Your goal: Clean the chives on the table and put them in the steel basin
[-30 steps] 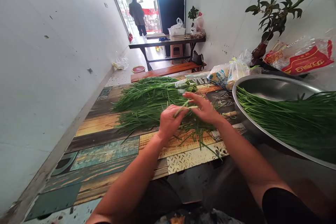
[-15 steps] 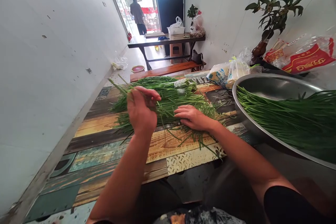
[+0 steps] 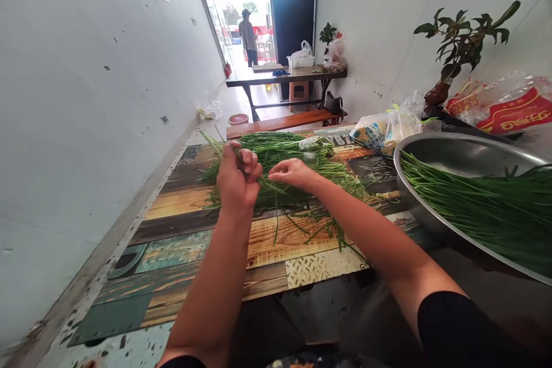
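My left hand [image 3: 239, 177] is raised over the table with its fingers closed round a few garlic chives [image 3: 210, 142], whose green ends stick out past the thumb to the upper left. Close beside it, my right hand [image 3: 295, 175] pinches at the lower end of those stalks with thumb and fingertips. Under and behind both hands lies a heap of garlic chives [image 3: 276, 142], part of it bundled with a whitish wrap [image 3: 309, 142]. Trimmed bits and loose stalks [image 3: 340, 237] are strewn near the front of the table.
A large metal bowl [image 3: 457, 155] with many long chives stands at the right. Behind it are plastic bags [image 3: 375, 131], a potted plant [image 3: 463, 40] and red packaging [image 3: 517, 112]. Farther off are a bench [image 3: 288, 122], a second table [image 3: 297, 73] and a person [image 3: 248, 38] at the doorway.
My left hand has gone left and up from the heap, carrying a few chives. My right hand went down to the heap, then came up beside the left. The view has shifted slightly.
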Motion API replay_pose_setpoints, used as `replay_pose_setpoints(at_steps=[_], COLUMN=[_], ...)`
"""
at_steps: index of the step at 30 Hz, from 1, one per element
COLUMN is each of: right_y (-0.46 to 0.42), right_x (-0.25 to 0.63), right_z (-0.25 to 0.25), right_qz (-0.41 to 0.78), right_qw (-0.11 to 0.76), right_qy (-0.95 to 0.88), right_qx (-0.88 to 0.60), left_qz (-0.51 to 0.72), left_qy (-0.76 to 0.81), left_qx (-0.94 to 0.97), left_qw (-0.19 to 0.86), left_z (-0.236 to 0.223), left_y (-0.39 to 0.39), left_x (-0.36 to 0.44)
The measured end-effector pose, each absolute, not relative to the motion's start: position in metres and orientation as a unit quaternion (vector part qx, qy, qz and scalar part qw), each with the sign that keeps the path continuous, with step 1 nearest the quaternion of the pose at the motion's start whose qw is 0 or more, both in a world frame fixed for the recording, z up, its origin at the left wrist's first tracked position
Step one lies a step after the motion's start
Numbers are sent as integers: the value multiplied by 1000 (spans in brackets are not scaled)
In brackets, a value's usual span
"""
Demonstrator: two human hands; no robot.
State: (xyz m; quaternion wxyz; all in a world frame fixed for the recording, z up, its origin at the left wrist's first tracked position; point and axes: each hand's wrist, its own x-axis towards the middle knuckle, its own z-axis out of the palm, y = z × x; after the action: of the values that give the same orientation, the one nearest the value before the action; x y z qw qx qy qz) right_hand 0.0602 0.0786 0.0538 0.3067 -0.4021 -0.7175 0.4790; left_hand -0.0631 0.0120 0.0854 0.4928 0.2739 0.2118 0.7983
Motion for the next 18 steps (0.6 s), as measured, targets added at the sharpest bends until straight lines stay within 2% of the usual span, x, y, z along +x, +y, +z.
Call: replay_pose_setpoints(at_steps=[4,6,8,10,13,18], right_y=[91,94,92,83,60,41], right_x=[76,102,128,144,141,95], right_z=[53,55,59,64,70,65], right_qz=[492,482,402,296,261,304], right_qw=[369,450,565,624,610,451], right_qy=[-684,-629,-590,-621,-672,-786], right_qx=[-394,-411,-414,-370,-329,-293], left_qz=[818,840,847,840,832,824], left_qy=[230,234,228,223,243,275], left_qx=[263,237,224,235,239,223], left_qw=[456,429,424,436,437,443], left_z=[81,79,77,74,69,63], left_y=[13,15,18,21,24,22], left_x=[-76,-83,-85,-82,-69,-50])
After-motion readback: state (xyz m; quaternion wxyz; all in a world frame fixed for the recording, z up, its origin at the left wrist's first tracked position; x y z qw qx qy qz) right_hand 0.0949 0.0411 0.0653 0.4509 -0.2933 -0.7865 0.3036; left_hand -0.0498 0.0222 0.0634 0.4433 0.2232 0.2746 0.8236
